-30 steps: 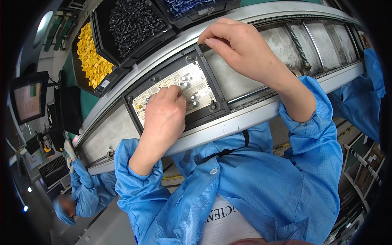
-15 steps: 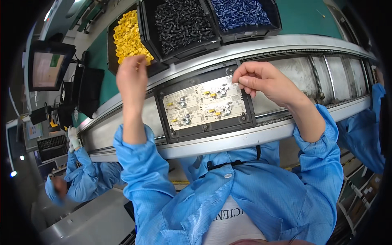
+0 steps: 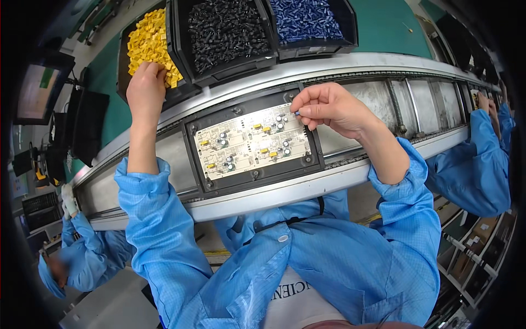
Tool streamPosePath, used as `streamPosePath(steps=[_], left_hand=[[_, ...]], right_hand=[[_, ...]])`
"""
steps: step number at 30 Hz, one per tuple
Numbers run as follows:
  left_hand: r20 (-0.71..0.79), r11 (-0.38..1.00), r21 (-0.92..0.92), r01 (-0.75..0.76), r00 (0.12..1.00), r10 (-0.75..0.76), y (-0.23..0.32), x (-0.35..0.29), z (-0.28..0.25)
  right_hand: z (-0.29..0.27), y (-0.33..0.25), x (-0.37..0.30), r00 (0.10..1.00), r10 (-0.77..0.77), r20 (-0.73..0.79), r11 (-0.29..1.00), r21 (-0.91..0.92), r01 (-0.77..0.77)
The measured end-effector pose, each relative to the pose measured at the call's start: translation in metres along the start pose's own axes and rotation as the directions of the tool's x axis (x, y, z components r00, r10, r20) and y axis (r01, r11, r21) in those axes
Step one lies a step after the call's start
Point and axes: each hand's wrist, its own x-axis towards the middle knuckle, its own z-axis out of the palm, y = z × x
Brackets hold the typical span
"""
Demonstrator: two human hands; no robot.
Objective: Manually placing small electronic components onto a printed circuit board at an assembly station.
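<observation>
Circuit board [image 3: 239, 143] mid-frame, seated in black carrier [image 3: 285, 171], presumably for steadiness. Right hand [image 3: 331, 109], above board's upper-right corner: grip pinching small bluish part [image 3: 297, 113], likely for precision. Left hand [image 3: 146, 90], upper left, at yellow parts [image 3: 148, 41]; cannot tell its grip.

Heaped yellow parts [image 3: 150, 41], pale circuit board [image 3: 246, 143]

Left grip [image 3: 146, 88] far forward, right grip [image 3: 332, 109] in a thumb-and-finger pinch, both forearms [image 3: 143, 143] bare.
</observation>
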Motion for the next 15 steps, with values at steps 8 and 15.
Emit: streamPosePath(steps=[8, 15], left_hand=[[-0.195, 0.978, -0.203, -0.051, 0.981, 0.011, 0.003, -0.019, -0.014], [-0.138, 0.937, -0.340, -0.077, 0.990, 0.031, 0.021, -0.042, -0.027]], right_hand=[[0.013, 0.004, -0.014, 0.992, -0.087, -0.090, 0.986, -0.152, 0.073], [0.015, 0.019, -0.033, 0.975, -0.141, -0.172, 0.989, -0.073, 0.130]])
